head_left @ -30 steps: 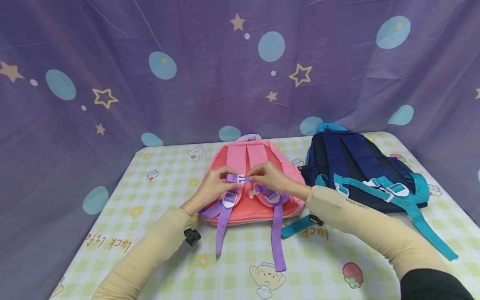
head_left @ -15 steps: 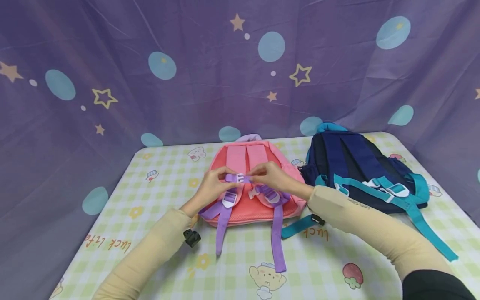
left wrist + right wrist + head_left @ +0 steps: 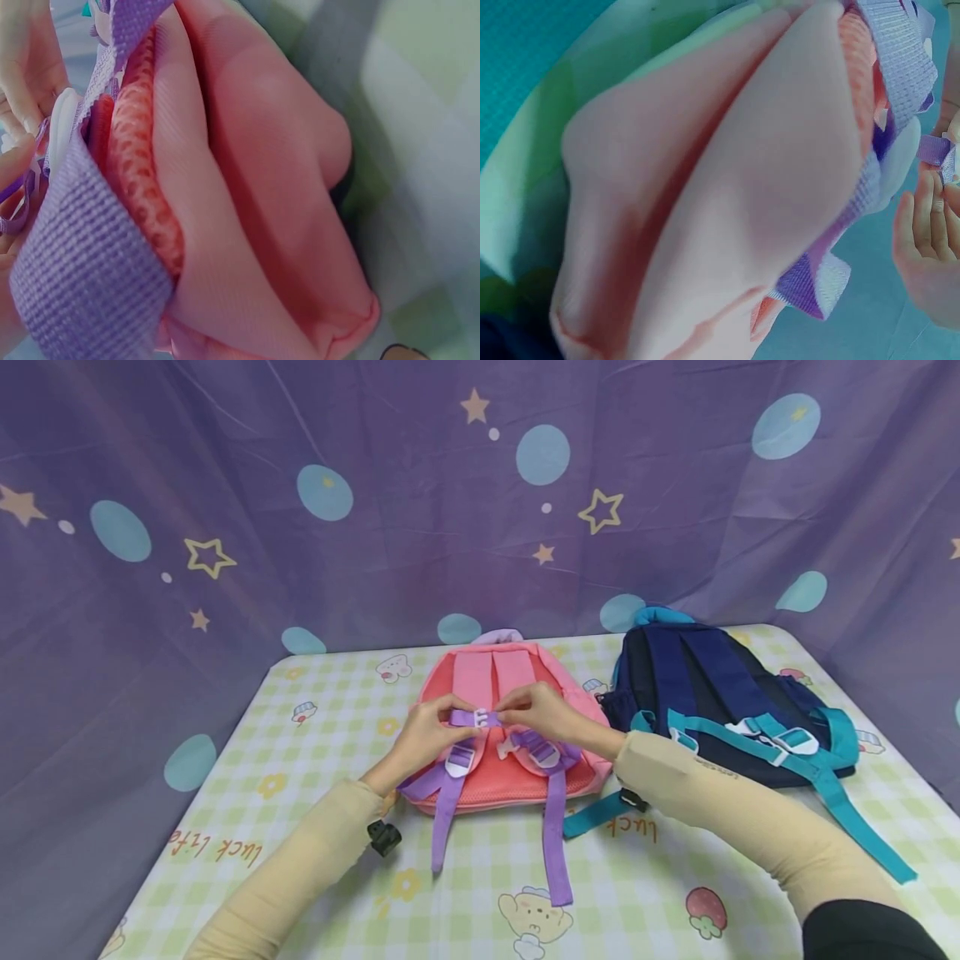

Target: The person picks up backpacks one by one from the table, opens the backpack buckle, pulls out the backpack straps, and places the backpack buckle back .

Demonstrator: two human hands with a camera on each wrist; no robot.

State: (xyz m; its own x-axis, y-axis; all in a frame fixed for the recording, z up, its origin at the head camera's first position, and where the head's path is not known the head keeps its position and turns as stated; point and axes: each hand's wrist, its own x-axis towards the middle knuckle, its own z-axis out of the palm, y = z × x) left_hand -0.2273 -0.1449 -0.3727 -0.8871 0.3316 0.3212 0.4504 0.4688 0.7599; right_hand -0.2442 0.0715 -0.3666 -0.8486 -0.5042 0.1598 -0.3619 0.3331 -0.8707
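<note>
A pink backpack lies with its shoulder straps upward on the table. Above its middle, a white side-release buckle on purple webbing lies between both hands. My left hand pinches the purple strap at the buckle's left side. On the other side, my right hand pinches the webbing just right of the buckle. Whether the buckle's halves are fully joined is too small to tell. Another white clip piece shows lower on the right strap. The wrist views mostly show the bag's pink sides.
A navy backpack with teal straps lies to the right. One teal strap end passes beneath the right forearm. Purple strap tails hang toward the front of the checkered tablecloth. A purple curtain stands behind.
Both hands keep their grip beside the buckle. The buckle shifted slightly left and then barely back right; the bags have not moved.
</note>
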